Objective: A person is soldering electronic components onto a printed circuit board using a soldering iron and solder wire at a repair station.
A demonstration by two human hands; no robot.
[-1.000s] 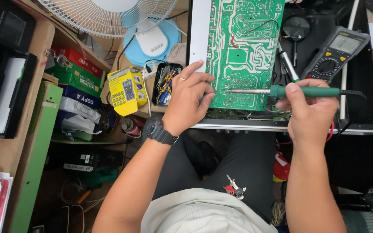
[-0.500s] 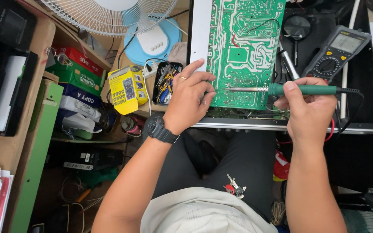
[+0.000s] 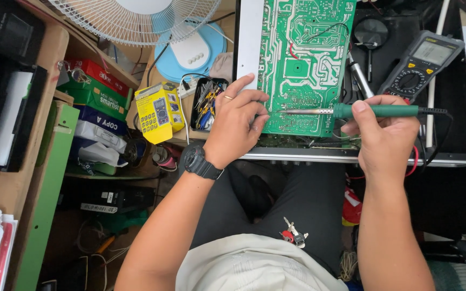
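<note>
Meanwhile, little has changed since the earlier frame — the right hand (image 3: 385, 137) still grasps the green soldering iron (image 3: 376, 111), its tip lying on the green circuit board's (image 3: 303, 59) lower left corner. The left hand (image 3: 237, 126) stays pressed there, fingers curled. A multimeter (image 3: 422, 67) lies toward the bench's right edge — a fan (image 3: 136, 19) and stacked boxes (image 3: 95, 102) stand left.

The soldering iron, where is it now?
In the head view, the soldering iron is in the right hand, lying across the green circuit board, tip beside the left hand.
</note>
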